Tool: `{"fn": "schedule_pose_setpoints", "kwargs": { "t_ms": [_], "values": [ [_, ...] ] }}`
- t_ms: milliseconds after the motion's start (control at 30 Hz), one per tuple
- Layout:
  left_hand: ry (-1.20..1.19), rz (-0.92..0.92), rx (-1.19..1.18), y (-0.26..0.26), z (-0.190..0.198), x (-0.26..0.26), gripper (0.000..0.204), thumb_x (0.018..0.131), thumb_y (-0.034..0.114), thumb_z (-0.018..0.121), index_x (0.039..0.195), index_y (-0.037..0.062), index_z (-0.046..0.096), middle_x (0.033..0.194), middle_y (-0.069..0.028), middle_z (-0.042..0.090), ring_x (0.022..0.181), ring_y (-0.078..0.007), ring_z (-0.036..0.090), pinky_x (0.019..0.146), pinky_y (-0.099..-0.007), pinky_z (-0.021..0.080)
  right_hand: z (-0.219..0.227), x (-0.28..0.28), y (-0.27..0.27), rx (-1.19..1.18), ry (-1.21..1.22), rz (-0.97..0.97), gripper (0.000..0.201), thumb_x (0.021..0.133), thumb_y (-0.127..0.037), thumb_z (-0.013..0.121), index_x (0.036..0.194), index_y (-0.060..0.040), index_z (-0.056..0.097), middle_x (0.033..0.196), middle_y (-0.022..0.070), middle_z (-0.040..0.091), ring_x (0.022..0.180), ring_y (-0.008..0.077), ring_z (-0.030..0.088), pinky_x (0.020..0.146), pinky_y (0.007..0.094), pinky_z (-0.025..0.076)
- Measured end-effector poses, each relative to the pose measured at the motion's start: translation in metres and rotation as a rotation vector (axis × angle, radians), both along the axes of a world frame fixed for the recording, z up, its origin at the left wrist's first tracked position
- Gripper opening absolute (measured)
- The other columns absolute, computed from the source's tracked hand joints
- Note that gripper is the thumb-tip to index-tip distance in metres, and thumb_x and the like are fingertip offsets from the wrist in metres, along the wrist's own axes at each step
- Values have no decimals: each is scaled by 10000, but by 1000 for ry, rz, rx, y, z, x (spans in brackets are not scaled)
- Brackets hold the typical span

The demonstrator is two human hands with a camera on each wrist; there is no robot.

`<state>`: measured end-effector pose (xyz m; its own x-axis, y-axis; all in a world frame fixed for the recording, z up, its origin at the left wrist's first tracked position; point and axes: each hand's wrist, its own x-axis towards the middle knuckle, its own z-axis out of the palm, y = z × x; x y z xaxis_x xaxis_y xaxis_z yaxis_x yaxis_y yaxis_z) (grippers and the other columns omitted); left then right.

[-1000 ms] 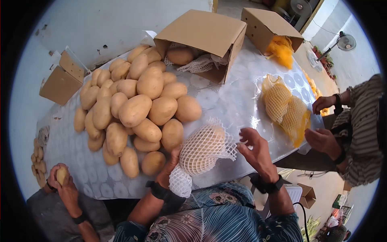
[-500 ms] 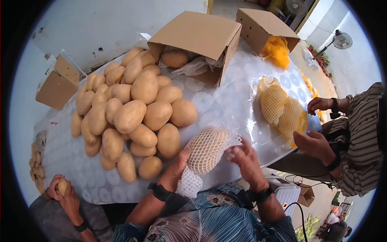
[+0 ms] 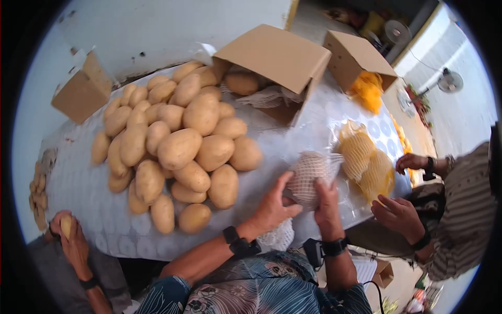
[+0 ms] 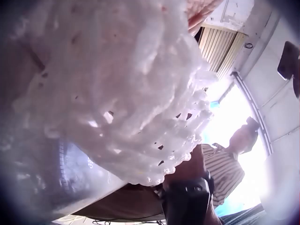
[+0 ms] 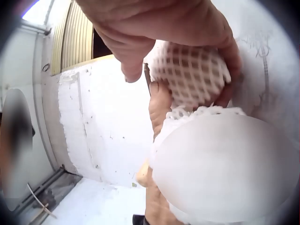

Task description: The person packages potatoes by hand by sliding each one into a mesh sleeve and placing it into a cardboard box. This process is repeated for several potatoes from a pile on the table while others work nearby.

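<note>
A potato in a white foam net sleeve (image 3: 309, 170) is held between my two hands at the right of the table's front edge. My left hand (image 3: 269, 209) grips its left side, the thumb (image 5: 159, 103) against the net in the right wrist view. From the right, my right hand (image 3: 328, 209) curls its fingers round the potato. The sleeve's loose white end (image 3: 277, 234) hangs below my left hand. Bunched foam netting (image 4: 122, 84) fills much of the left wrist view. Just beyond lie two foam-wrapped potatoes in a yellow net bag (image 3: 366, 157).
A big heap of bare potatoes (image 3: 180, 149) covers the left of the table. An open carton (image 3: 272, 57) with potatoes and foam sleeves lies behind it. Another box (image 3: 361, 60) spills orange netting (image 3: 367, 91). People sit at left and right; the left one holds a potato (image 3: 66, 226).
My hands have carried the sleeved potato rightward and forward, towards the yellow net bag. My right hand's fingers have come from the sleeve's loose end onto the potato.
</note>
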<state>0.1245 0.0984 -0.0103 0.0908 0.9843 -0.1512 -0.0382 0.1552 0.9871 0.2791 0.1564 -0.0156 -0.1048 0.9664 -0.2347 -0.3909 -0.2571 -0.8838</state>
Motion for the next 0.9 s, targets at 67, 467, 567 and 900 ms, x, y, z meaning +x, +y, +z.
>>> {"fn": "schedule_pose_setpoints", "kwargs": {
  "t_ms": [67,467,567,900],
  "values": [
    [-50,-60,13,-10,-5,-2,678,789,64,674,1362,28,313,1189,-138,503,829,-156,635,688,-276,533,27,4,14,218,-118,-41,668,772,-121,685,1336,-4,345,1172,128,536,985,203,583,842,324,505],
    [-128,-526,-104,-91,4,-81,250,924,208,569,1088,19,575,962,-44,614,763,-105,579,698,-253,479,-20,27,82,770,-1256,-144,631,782,-177,674,1301,46,393,1161,179,561,1067,268,555,922,354,443],
    [78,-603,-134,-112,1,-103,241,918,240,581,1059,44,588,930,-29,615,768,-101,572,722,-254,465,-7,16,62,727,-1010,-113,569,793,-166,664,1261,55,429,1109,175,587,1049,264,571,904,354,457],
    [-191,435,112,-92,47,-129,207,988,211,455,1010,27,547,895,-17,578,805,-87,526,779,-246,445,20,12,-35,279,-704,142,312,843,-133,605,1114,10,544,1008,118,605,929,210,574,854,334,467]
  ]
}}
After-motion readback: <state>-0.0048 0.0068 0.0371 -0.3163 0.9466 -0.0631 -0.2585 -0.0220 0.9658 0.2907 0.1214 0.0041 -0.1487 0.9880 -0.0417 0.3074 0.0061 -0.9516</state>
